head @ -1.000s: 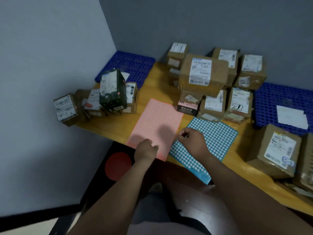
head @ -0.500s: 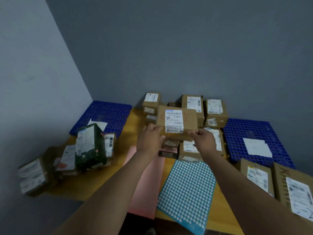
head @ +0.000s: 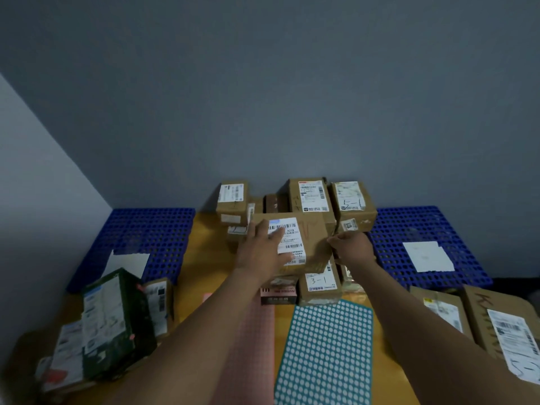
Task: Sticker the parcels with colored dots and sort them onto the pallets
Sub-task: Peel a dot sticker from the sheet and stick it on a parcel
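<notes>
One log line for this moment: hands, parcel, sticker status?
left hand: flat on parcel label | right hand: gripping parcel's right edge | blue dot: on label

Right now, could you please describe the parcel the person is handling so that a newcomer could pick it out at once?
Look at the wooden table between the two blue pallets, where brown parcels are stacked against the grey wall. The one meant is the wide cardboard parcel on top at the front of that stack. It alone has the left hand flat on its white label and the right hand at its right edge.
</notes>
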